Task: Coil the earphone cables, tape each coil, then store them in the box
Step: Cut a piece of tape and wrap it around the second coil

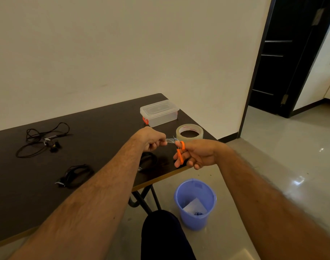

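1. Up close, a clear tape strip is pinched in the curled left hand, above a coil half hidden behind the forearm.
2. Right hand grips orange scissors; blades barely discernible.
3. Tape roll and lidded box sit on the bench, far right.

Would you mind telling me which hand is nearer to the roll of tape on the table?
Right. The right hand, holding the orange scissors, sits just in front of the tape roll. The left hand, pinching a tape strip, is farther to the roll's left.
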{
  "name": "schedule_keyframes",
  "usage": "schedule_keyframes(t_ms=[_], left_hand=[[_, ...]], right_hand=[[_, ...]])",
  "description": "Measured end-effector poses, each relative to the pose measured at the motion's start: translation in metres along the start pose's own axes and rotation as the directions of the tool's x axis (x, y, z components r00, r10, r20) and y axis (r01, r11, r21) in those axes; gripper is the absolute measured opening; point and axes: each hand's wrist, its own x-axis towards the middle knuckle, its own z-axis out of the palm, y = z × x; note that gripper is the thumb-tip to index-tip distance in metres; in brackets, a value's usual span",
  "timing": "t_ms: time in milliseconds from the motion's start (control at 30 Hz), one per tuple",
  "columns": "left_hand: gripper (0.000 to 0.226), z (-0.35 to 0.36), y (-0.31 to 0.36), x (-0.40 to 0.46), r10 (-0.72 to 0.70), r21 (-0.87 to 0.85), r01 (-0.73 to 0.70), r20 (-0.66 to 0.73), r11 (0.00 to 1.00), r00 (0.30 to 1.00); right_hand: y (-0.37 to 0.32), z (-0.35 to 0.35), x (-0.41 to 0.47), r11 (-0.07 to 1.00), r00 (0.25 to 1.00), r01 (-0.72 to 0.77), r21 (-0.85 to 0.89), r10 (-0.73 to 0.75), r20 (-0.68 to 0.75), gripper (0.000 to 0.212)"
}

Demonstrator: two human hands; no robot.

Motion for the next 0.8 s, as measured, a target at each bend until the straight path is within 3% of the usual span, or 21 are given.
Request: schedule_keyframes(t_ms=[200, 433, 500, 633, 800], left_hand=[[0.007, -0.001, 0.000, 0.000, 0.011, 0.038, -0.010, -0.013, 0.999, 1.000], [0.009, 0.000, -0.003, 0.007, 0.083, 0.170, -0.072, -0.058, 0.983, 0.995], [0.011, 0.002, -0.006, 0.014, 0.172, 0.286, -0.136, -0.107, 0.949, 0.979], [0.017, 0.005, -0.008, 0.025, 0.365, 0.586, -0.189, -0.198, 0.788, 0.910], [0.016, 0.008, -0.009, 0.024, 0.462, 0.680, -0.162, -0.287, 0.715, 0.839]], right_hand=[[-0.001, -0.001, 0.002, 1.000, 0.999, -0.002, 0.023, 0.003, -0.041, 0.058], [-0.004, 0.002, 0.001, 0.997, 0.993, 0.010, -0.074, -0.018, -0.114, 0.049], [-0.006, 0.004, -0.001, 0.992, 0.986, 0.010, -0.125, -0.030, -0.162, 0.043], [-0.012, 0.009, -0.005, 0.942, 0.948, -0.019, -0.334, -0.089, -0.304, 0.027], [-0.017, 0.014, 0.001, 0.868, 0.896, -0.092, -0.489, -0.141, -0.420, 0.026]])
